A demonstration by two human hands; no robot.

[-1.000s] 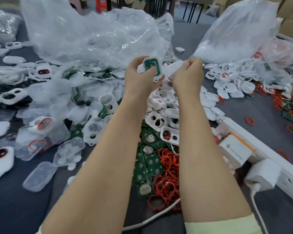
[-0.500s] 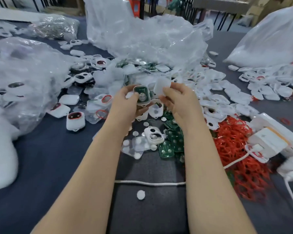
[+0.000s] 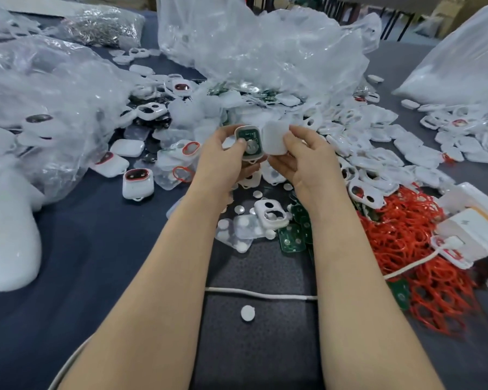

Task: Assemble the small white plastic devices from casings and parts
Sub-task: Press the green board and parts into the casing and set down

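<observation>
White casing half with a green board faces the camera, long axis upright, pinched by the left hand. Just beside it, the right hand pinches a white cover, perhaps plain side outward.

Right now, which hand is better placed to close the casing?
Right. The right hand pinches the white cover just beside the open casing; the left hand is busy holding that casing, green board showing.
</observation>
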